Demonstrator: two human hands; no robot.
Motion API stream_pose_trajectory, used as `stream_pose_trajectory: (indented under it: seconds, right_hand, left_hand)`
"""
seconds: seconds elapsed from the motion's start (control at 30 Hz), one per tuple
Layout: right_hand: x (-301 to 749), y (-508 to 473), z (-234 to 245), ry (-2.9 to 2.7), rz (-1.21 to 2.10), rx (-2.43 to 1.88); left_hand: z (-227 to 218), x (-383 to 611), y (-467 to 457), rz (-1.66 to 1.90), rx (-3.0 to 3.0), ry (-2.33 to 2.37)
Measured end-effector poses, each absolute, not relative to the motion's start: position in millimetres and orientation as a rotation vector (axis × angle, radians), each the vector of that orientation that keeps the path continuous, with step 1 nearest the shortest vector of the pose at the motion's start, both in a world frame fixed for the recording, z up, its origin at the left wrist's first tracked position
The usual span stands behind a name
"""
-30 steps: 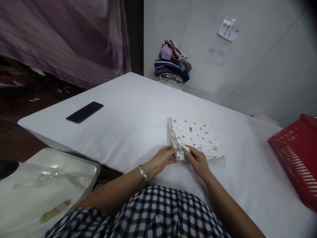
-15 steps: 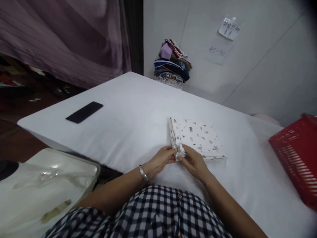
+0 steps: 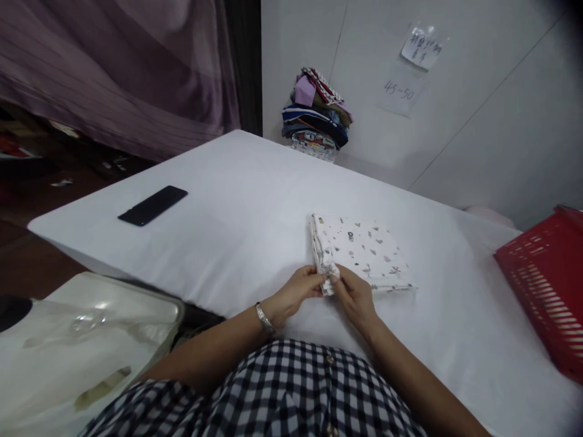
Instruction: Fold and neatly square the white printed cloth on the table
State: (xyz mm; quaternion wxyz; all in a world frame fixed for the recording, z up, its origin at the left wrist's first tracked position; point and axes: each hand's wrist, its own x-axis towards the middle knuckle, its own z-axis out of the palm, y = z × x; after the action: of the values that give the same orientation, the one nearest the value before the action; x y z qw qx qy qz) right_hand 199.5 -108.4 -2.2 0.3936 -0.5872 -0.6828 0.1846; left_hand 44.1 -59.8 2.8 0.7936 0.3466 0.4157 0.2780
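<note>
A folded white cloth [image 3: 364, 246] with a small scattered print, perhaps a garment, lies flat on the white-covered table [image 3: 241, 194]. Both hands are at its near left corner, where the fabric is bunched up. My left hand [image 3: 300, 288], with a silver bracelet at the wrist, pinches the corner from the left. My right hand [image 3: 357, 297] grips the bunched fabric from the right, thumb and fingers closed on it. The fingertips nearly meet, and the fabric between them is partly hidden.
A black phone-like slab [image 3: 153, 205] lies on the table's left part. At the far edge stands a stack of folded clothes [image 3: 316, 115] against the wall. A red plastic basket [image 3: 546, 285] is at the right. A white plastic-covered surface [image 3: 91, 346] is lower left.
My right hand has shifted slightly, and the bunched fabric at the corner has been pressed flatter between the fingers. The cloth stays in place; the view has tilted a little.
</note>
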Motion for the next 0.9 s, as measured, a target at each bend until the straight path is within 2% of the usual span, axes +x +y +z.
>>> stream_pose_trajectory:
  seconds: [0.17,0.57,0.77,0.9]
  right_hand:
    - [202,-110,-6,-1.971,0.303,-1.436]
    - [213,-108,-1,-2.078,0.339,-1.416]
    - [207,-108,-4,-2.022,0.279,-1.458]
    - [209,-109,-5,-1.814,0.393,-1.499]
  left_hand:
    - [2,41,-59,0.591,0.728,0.859]
    - [10,34,-63,0.585,0.862,0.694]
    - [3,40,-62,0.634,0.931,0.752]
    - [4,39,-61,0.625,0.913,0.798]
